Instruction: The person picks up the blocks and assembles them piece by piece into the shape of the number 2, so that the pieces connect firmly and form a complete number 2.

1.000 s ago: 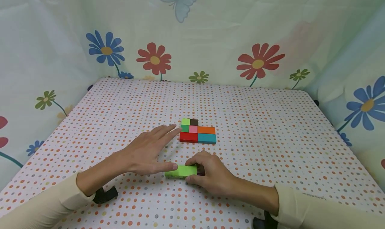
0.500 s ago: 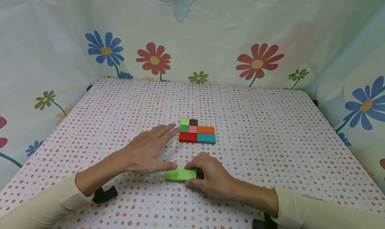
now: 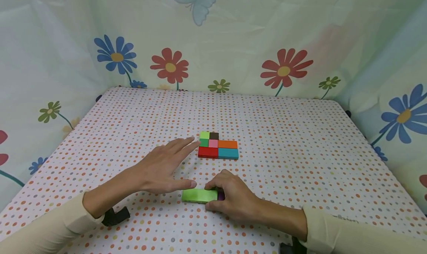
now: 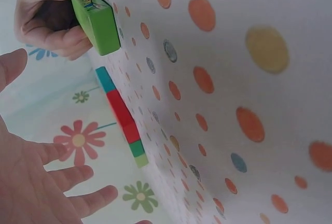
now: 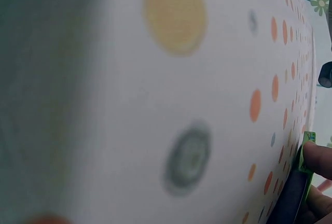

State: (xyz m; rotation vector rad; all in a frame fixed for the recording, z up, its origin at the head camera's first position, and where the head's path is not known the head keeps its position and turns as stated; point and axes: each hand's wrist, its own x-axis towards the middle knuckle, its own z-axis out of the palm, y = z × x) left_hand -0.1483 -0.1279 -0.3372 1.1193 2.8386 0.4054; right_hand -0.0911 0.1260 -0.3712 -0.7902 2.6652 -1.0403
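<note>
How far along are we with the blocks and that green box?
Looks done: seven blocks lie flat, edge to edge. In hand: the right hand grips the green box by one end; the left hand is spread, holding nothing. Left: the box is not yet released, and the farthest row stops at the black block, so another piece may belong there.

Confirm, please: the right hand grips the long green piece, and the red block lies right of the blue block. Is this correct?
Not quite: the head view shows the red block left of the blue block. The right hand does grip the long green piece.
</note>
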